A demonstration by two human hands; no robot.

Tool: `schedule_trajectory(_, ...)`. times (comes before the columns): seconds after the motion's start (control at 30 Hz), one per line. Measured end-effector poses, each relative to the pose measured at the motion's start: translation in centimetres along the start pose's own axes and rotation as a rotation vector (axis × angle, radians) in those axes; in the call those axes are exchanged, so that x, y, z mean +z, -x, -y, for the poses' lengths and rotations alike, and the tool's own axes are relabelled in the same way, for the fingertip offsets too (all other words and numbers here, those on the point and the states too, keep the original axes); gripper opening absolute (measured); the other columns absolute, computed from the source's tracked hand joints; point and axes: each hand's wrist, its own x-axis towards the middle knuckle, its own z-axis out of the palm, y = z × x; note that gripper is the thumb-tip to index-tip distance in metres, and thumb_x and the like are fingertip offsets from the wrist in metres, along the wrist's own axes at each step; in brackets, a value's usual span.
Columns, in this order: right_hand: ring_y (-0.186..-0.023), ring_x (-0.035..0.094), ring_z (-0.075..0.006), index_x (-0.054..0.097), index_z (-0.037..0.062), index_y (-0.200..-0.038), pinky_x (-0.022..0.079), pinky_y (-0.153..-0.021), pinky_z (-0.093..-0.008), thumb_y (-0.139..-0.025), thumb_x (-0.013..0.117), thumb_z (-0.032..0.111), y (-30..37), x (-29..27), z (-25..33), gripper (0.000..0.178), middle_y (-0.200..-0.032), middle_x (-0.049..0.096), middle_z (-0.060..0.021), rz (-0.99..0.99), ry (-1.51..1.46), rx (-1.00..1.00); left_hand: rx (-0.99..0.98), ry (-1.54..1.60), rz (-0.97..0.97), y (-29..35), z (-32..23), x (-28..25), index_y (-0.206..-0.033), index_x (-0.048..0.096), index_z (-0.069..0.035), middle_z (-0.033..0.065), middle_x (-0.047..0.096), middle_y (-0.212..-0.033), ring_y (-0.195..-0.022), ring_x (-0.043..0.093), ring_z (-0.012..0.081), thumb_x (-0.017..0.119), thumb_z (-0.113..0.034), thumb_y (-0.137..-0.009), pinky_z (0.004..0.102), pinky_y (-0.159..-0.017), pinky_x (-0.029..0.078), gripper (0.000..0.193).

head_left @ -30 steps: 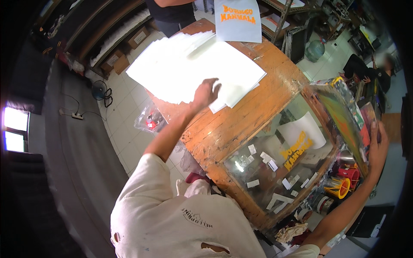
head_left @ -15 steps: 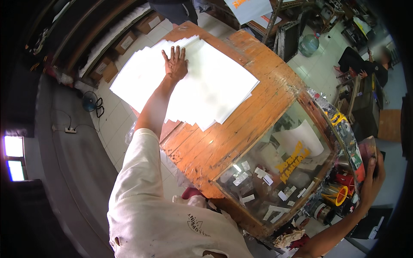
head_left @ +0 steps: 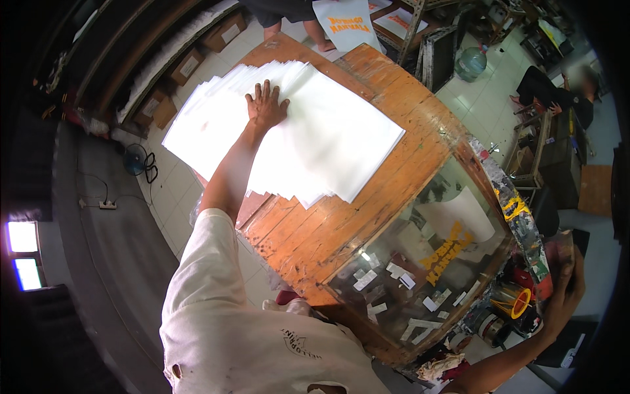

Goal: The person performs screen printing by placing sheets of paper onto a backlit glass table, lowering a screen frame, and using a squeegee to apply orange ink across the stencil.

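Your left hand (head_left: 266, 104) lies flat, fingers spread, gripping nothing, on the fanned white sheets (head_left: 315, 141) at 11 o'clock. Thin, limp, slippery: lift by one edge. Your right hand (head_left: 563, 289) clasps the screen frame (head_left: 525, 230) at 4 o'clock.

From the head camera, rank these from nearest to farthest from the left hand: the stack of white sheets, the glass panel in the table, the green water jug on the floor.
1. Stack of white sheets: the left hand lies flat on it.
2. Glass panel: set in the table's near right part.
3. Green water jug: on the floor past the table's far right edge.

The last two are close to call.
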Motion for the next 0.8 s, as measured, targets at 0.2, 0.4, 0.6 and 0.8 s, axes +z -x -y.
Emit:
schedule_trajectory(0.2, -0.119, 0.062, -0.028, 0.057, -0.0064, -0.138, 0.046, -0.105, -0.04, -0.106, 0.051, 0.049, 0.7, -0.3, 0.6, 0.065, -0.13, 0.065, -0.0197, -0.019, -0.046, 0.017, -0.099, -0.177, -0.12, 3.0, -3.1, -3.7, -0.163, 0.027, -0.017, 0.0162, 0.019, -0.17, -0.158, 0.013, 0.0371, 0.051, -0.064, -0.097, 0.0691, -0.121, 0.01, 0.085)
schedule_trajectory(0.4, -0.118, 0.061, -0.0248, 0.058, -0.0043, -0.138, 0.044, -0.105, -0.0385, -0.108, 0.051, 0.038, 0.1, -0.2, 0.9, 0.053, -0.128, 0.066, -0.0167, -0.002, -0.037, 0.013, 0.202, 0.113, -0.357, 5.8, -8.7, -1.1, -0.16, 0.036, -0.02, 0.018, 0.021, -0.169, -0.158, 0.01, 0.039, 0.042, -0.052, -0.105, 0.0737, -0.119, 0.007, 0.064)
schedule_trajectory(0.6, -0.117, 0.061, -0.0227, 0.06, -0.003, -0.137, 0.045, -0.104, -0.0379, -0.108, 0.052, 0.038, 0.5, -0.2, 0.6, 0.05, -0.125, 0.068, -0.0152, -0.011, -0.024, 0.015, 0.23, 0.271, -0.299, 10.2, -10.8, 3.3, -0.162, 0.031, -0.022, 0.0181, 0.021, -0.169, -0.157, 0.011, 0.0415, 0.039, -0.06, -0.103, 0.0741, -0.119, 0.008, 0.071)
schedule_trajectory(0.8, -0.118, 0.061, -0.0229, 0.06, -0.0023, -0.138, 0.044, -0.105, -0.0361, -0.108, 0.054, 0.038, 0.5, -0.5, 1.1, 0.05, -0.127, 0.068, -0.0154, -0.021, 0.079, 0.032, 0.274, 0.212, -0.33, 16.3, -13.0, 4.1, -0.163, 0.028, -0.019, 0.0202, 0.018, -0.169, -0.157, 0.011, 0.0435, 0.037, -0.06, -0.103, 0.0745, -0.119, 0.008, 0.073)
